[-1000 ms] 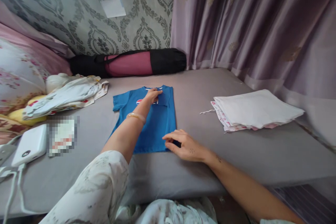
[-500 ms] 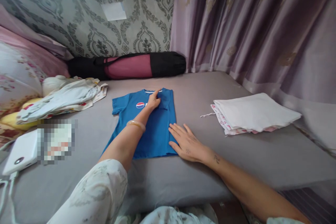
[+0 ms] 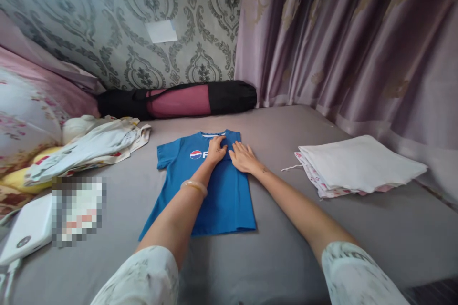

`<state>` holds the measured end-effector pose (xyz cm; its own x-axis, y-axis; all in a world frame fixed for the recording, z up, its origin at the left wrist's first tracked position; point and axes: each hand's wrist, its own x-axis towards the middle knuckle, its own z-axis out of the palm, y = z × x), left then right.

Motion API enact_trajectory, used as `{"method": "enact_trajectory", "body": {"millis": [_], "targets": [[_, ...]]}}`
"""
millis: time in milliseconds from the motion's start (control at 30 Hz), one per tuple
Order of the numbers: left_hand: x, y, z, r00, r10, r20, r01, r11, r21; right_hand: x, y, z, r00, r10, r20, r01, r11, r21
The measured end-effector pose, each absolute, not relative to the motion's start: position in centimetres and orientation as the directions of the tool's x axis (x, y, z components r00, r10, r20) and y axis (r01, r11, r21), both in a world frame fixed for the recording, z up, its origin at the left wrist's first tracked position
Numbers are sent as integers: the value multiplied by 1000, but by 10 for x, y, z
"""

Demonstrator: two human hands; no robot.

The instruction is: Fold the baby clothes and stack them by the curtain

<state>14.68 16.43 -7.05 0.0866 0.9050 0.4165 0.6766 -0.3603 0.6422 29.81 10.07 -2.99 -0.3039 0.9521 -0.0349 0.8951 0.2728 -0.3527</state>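
Observation:
A blue short-sleeved T-shirt (image 3: 222,205) lies front up on the bed, a round red, white and blue logo on its chest. Its left sleeve is spread out, while the right side is folded inward in a long straight strip. My left hand (image 3: 217,150), with a pale bangle on its wrist, is on the upper chest just below the collar, fingers bent and close together against the cloth. Beside it, my right hand (image 3: 244,157) lies flat on the folded edge near the shoulder, fingers outstretched. Part of the chest lettering is hidden behind my left hand.
Folded white cloth (image 3: 361,162) lies in a stack at right. Folded clothes (image 3: 89,140) rest at left beside a pillow (image 3: 25,105). A white power bank (image 3: 30,228) with cables sits near left. A black and maroon long bag (image 3: 179,101) lies along the wall.
My right hand has moved up the folded edge from near the hem to the shoulder. My left hand has drawn slightly back from the collar, its fingers now more bent.

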Motion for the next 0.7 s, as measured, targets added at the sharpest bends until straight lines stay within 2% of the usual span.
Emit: {"method": "enact_trajectory", "body": {"millis": [400,700], "targets": [[146,170,-83,91,894,440,651,-388,653,292,165,-43,-156,987,31,952,159,-263],[147,169,-79,67,908,414,626,-362,691,291,151,-37,-179,981,76,948,192,-255]]}}
